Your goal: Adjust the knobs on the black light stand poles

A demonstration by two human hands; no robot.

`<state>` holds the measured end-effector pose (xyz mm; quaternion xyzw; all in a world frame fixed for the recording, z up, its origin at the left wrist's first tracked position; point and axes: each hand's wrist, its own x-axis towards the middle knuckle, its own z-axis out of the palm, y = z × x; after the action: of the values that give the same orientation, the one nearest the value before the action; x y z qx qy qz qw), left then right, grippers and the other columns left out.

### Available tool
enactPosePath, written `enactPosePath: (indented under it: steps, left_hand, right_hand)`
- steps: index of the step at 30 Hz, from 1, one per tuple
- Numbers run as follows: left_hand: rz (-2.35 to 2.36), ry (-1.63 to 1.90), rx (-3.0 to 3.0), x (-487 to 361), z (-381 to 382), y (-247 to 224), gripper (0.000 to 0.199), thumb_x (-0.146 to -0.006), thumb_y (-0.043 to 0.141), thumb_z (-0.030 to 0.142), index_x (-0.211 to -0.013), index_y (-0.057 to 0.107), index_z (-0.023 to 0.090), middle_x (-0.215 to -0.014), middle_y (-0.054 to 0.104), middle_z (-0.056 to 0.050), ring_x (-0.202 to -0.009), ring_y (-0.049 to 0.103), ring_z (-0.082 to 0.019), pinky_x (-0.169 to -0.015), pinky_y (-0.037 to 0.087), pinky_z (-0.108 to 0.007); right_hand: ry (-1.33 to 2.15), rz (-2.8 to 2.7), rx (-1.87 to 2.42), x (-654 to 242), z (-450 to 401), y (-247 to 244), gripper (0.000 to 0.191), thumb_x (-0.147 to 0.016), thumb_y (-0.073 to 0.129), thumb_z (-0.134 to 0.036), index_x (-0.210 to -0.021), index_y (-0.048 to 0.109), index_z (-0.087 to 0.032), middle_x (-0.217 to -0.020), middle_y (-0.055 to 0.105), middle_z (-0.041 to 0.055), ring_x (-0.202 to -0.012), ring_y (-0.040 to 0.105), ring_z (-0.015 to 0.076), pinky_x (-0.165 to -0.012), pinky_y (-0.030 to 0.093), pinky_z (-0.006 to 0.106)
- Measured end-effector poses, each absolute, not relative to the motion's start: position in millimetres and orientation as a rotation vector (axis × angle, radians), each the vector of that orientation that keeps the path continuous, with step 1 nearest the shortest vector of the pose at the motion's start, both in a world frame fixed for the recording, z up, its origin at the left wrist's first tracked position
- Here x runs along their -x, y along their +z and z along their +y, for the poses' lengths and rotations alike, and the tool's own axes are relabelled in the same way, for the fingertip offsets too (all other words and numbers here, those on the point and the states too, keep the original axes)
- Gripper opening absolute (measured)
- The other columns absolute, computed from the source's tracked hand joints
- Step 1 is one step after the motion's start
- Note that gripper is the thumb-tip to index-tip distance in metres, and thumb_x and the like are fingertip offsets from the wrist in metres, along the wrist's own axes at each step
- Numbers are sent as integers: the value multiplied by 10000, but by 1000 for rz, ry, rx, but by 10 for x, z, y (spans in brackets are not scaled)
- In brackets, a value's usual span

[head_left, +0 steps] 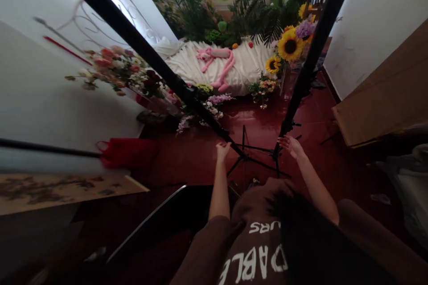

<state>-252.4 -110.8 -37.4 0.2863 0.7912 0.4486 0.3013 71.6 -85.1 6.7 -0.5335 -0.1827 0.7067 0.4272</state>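
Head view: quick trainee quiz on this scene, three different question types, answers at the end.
1. Multiple choice. What colour is the plush toy on the white cloth?
A) yellow
B) pink
C) blue

2. True or false. The left hand is inside the red bag.

3. Fill in the missing word. The fingers of the right hand are close to the lower part of a black ____.

Key: 1. B; 2. false; 3. pole
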Motion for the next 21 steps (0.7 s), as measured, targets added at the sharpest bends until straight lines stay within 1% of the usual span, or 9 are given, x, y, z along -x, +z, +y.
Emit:
enactPosePath:
  steps: [3, 6, 8, 10, 11, 13, 15, 19, 21]
  left_hand:
    - [1903, 1408, -800, 2888, -1039, 46, 423, -696, 702, 155, -1085, 543, 202, -1022, 691, -65, -984, 684, -154, -864, 561, -287]
    - [1680, 1541, -1008, 2965, -973, 451, 388, -721, 676, 204, -1098, 592, 248, -1107, 699, -49, -1056, 671, -160, -901, 553, -279]
    - [1619, 1496, -1116, 2902, -906, 625, 295, -725, 689, 250, -1017, 647, 232, -1056, 719, -43, -1003, 684, -163, -868, 554, -266]
    - [1732, 1472, -1116, 2811, -816, 702, 163, -725, 712, 304, -844, 675, 199, -900, 729, -42, -865, 693, -156, -789, 550, -249]
    - [1815, 1466, -1089, 2770, -767, 711, 150, -737, 707, 332, -753, 669, 189, -807, 719, -39, -791, 687, -151, -748, 543, -245]
    - [1968, 1470, -1029, 2709, -680, 693, 241, -771, 678, 374, -628, 644, 183, -674, 686, -33, -689, 667, -144, -695, 525, -245]
    - [2074, 1476, -981, 2679, -620, 662, 299, -796, 648, 375, -569, 628, 182, -612, 663, -32, -644, 655, -147, -670, 507, -247]
    - [2191, 1434, -909, 2681, -572, 628, 334, -797, 624, 364, -524, 585, 176, -579, 642, -44, -587, 629, -150, -629, 477, -252]
    - [2214, 1408, -904, 2692, -565, 626, 347, -794, 619, 398, -531, 583, 175, -592, 650, -54, -583, 631, -154, -628, 475, -253]
  right_hand:
    - [1826, -531, 1346, -498, -846, 51, 61, -919, 538, -226, -859, 546, -228, -770, 754, 16, -680, 741, 142, -657, 595, 249]
    - [1935, -589, 1319, -237, -871, 56, 43, -909, 543, -215, -868, 552, -227, -780, 757, 16, -698, 742, 142, -679, 598, 251]
    - [2022, -619, 1299, -61, -891, 74, 45, -908, 535, -201, -878, 563, -220, -784, 756, 22, -696, 739, 143, -684, 595, 254]
    - [2105, -641, 1294, 123, -905, 103, 64, -917, 516, -191, -888, 568, -214, -783, 754, 29, -690, 735, 143, -680, 589, 255]
    - [2146, -651, 1298, 222, -909, 122, 72, -924, 509, -187, -890, 567, -213, -779, 753, 30, -685, 732, 142, -673, 584, 252]
    - [2225, -682, 1304, 435, -916, 166, 87, -947, 497, -200, -890, 562, -209, -767, 747, 29, -675, 725, 136, -655, 573, 241]
    - [2312, -728, 1272, 667, -915, 225, 135, -982, 481, -268, -894, 560, -205, -771, 744, 30, -655, 713, 129, -631, 561, 233]
    - [2494, -801, 1132, 1101, -862, 402, 367, -1009, 398, -505, -903, 574, -202, -775, 736, 34, -598, 671, 125, -548, 522, 221]
    - [2528, -822, 1087, 1251, -802, 510, 411, -1002, 377, -548, -897, 579, -206, -753, 729, 26, -570, 646, 119, -502, 486, 203]
